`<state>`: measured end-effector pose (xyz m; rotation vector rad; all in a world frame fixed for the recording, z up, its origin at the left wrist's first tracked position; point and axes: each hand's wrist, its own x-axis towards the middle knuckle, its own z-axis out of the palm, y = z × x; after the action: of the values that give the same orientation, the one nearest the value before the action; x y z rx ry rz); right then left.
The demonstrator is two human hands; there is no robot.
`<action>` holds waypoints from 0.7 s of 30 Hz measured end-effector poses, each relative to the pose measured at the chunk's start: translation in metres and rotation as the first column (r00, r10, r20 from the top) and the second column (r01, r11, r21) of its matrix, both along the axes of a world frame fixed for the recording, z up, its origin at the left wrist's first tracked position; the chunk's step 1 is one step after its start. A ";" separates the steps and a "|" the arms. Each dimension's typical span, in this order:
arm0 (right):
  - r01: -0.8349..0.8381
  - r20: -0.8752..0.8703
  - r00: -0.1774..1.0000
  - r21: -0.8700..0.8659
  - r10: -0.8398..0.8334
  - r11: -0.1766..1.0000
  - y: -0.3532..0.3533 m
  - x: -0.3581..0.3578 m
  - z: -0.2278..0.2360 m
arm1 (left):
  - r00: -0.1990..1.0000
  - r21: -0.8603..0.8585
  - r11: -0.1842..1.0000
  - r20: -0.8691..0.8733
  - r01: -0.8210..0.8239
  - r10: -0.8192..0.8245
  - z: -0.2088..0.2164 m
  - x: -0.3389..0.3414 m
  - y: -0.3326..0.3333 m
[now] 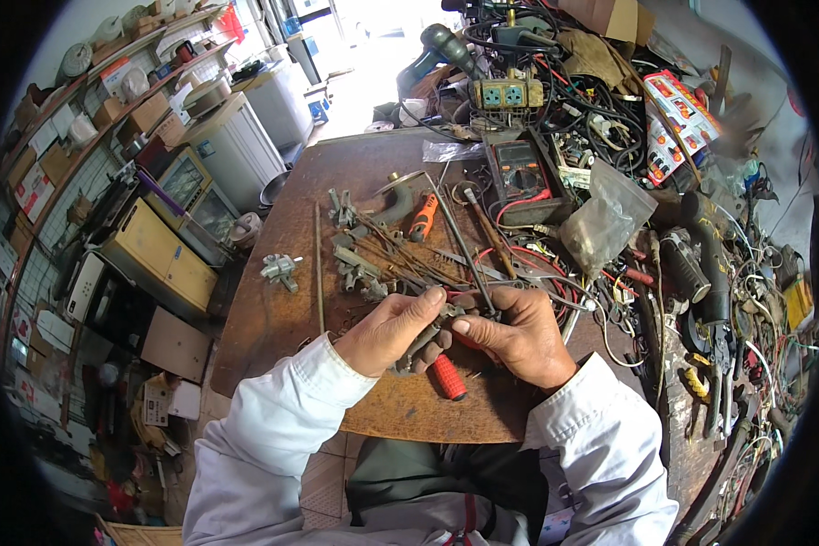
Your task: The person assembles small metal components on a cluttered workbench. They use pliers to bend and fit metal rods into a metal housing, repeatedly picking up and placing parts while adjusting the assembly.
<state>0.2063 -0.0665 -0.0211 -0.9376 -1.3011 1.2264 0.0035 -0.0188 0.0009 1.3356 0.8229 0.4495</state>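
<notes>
Above the near part of the wooden table, my left hand (393,329) is closed around a small grey metal fitting (421,346), partly covered by the fingers. Close beside it, my right hand (526,338) has thumb and fingers bent together at the fitting's right side; what they grip is mostly hidden. A long dark metal rod (462,238) runs down to the right fingers; whether it is held I cannot tell. Below the hands is a red handle (448,377). Several similar cast metal fittings lie farther off, one (280,270) alone at the left.
Thin rods (400,247), an orange-handled tool (423,217) and a multimeter (520,169) lie beyond the hands on the table (273,223). Tangled cables, a clear plastic bag (608,217) and power tools crowd the right side. Loaded shelves (91,82) line the left wall.
</notes>
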 end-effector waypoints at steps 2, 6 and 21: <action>0.003 -0.001 1.000 0.002 -0.003 1.000 0.000 0.000 0.000 | 1.000 -0.034 0.999 -0.002 -0.003 0.003 -0.002 0.000 0.000; 0.017 0.047 0.999 0.007 -0.017 1.000 0.001 0.001 -0.002 | 0.999 -0.054 0.998 0.046 0.028 -0.025 -0.010 -0.002 0.005; -0.038 0.044 0.998 -0.063 0.041 0.997 0.000 0.003 0.004 | 0.997 -0.206 0.978 0.062 -0.040 0.054 0.003 0.008 -0.004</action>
<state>0.2092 -0.0669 -0.0168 -0.9937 -1.3294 1.2888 0.0115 -0.0223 0.0043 1.1073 0.8234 0.4326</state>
